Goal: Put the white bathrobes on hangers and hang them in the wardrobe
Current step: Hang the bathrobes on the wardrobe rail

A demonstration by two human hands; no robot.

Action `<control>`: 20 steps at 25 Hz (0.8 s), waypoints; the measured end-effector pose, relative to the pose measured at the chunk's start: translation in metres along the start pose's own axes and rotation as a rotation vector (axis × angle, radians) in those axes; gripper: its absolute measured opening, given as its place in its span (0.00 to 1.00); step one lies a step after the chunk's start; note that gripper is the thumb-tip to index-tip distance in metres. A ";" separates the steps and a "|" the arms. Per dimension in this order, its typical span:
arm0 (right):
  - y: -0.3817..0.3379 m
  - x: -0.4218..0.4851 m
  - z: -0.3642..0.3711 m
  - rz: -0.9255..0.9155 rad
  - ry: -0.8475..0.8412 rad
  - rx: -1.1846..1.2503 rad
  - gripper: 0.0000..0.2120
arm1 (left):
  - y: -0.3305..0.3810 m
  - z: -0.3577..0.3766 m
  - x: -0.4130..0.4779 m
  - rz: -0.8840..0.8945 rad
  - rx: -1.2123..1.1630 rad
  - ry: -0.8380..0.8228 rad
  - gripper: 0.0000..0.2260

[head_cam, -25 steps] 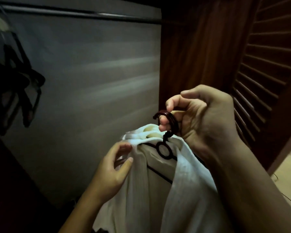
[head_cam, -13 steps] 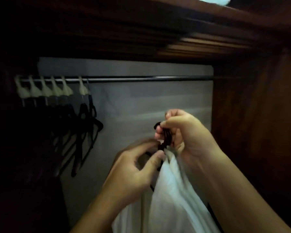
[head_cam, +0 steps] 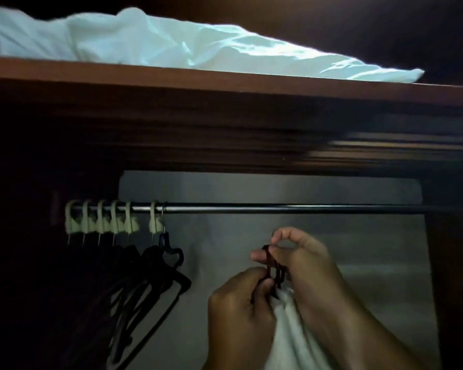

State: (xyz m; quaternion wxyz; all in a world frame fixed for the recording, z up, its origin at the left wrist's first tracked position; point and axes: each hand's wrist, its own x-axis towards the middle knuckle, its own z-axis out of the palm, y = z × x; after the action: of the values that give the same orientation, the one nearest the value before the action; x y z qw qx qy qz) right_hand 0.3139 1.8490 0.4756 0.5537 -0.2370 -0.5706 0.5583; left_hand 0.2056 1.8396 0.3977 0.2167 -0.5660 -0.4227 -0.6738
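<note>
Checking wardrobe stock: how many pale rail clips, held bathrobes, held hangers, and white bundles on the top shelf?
Pale rail clips: 6
White bathrobe, held: 1
Dark-red hanger, held: 1
White bundle on shelf: 1
Total: 9

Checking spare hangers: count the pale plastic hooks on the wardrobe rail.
6. Five pale plastic hooks sit bunched at the left end of the rail; the sixth hangs apart just to their right. Others may be hidden in the dark further left.

Glossy metal rail (head_cam: 278,208), matt wood shelf (head_cam: 225,81), white cloth bathrobe (head_cam: 294,340).
</note>
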 end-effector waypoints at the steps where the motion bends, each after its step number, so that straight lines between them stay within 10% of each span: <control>1: 0.000 0.011 -0.003 -0.025 0.026 -0.040 0.11 | -0.006 0.003 0.007 -0.067 -0.019 0.045 0.06; 7: -0.007 0.060 -0.027 -0.056 0.046 -0.002 0.14 | -0.048 -0.009 0.091 -0.381 -0.125 0.143 0.13; 20: 0.018 0.088 -0.051 -0.061 0.034 -0.017 0.18 | -0.082 -0.032 0.136 -0.455 0.380 0.000 0.10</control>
State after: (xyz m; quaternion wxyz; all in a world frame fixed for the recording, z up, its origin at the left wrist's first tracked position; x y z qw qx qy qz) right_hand 0.3296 1.9516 0.4800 0.5781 -0.2336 -0.5728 0.5320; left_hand 0.0877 1.8837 0.4997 0.1618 -0.4060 -0.6574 -0.6139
